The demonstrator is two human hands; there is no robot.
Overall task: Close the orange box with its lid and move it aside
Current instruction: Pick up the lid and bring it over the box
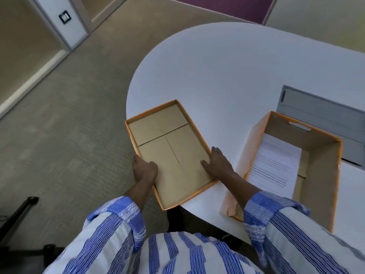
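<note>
The orange lid (167,143) lies upside down at the table's left edge, its brown cardboard inside facing up and its near corner overhanging the edge. My left hand (144,170) grips the lid's left rim, thumb inside. My right hand (218,164) holds the lid's right rim, thumb inside and fingers outside. To the right stands the open orange box (320,175) with a printed sheet of paper (274,163) lying in it. The box has a handle slot in its far wall.
A grey tray-like holder (320,113) sits behind the orange box on the white rounded table (227,72). Carpeted floor lies to the left, with a black chair base (17,214) at the lower left. A purple panel (227,6) stands beyond the table.
</note>
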